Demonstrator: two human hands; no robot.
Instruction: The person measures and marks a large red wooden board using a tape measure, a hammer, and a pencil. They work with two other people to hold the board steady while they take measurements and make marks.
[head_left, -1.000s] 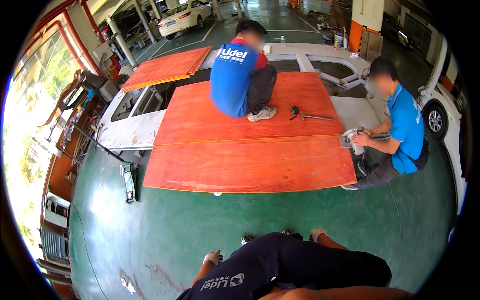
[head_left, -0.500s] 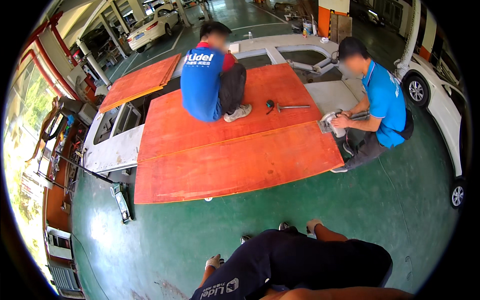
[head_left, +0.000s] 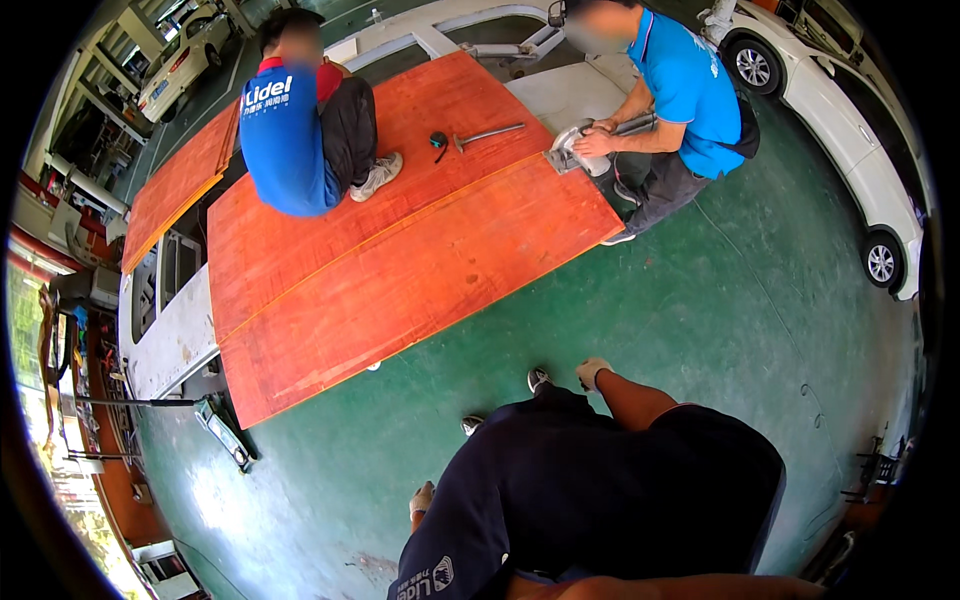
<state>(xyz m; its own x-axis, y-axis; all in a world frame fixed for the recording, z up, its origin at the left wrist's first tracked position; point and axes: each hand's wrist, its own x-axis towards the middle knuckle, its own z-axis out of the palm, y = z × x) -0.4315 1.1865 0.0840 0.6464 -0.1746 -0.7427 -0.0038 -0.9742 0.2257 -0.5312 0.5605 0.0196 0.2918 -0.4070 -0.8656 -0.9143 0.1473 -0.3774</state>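
My left hand (head_left: 421, 497), in a pale work glove, hangs low beside my dark shirt. My right hand (head_left: 593, 373), gloved too, hangs on the other side over the green floor. Both are away from the panels, and no object shows in either; their fingers are too small to read. Ahead lies a large red panel (head_left: 330, 250) with a second red panel strip (head_left: 430, 280) along its near side. A co-worker in light blue (head_left: 690, 90) holds a circular saw (head_left: 575, 148) at the right end of the seam. Another co-worker in blue (head_left: 285, 145) squats on the panel.
A tape measure (head_left: 438, 140) and a hammer (head_left: 490, 136) lie on the panel. The panels rest over a pale metal frame (head_left: 180, 345). A floor jack (head_left: 222, 435) stands at left; a white car (head_left: 830, 110) is parked at right. A thin cable (head_left: 760, 285) crosses the floor.
The view has turned rightward and down, so panels and co-workers appear higher and further left. My right hand appears higher in the picture. The saw stays at the panel's right edge.
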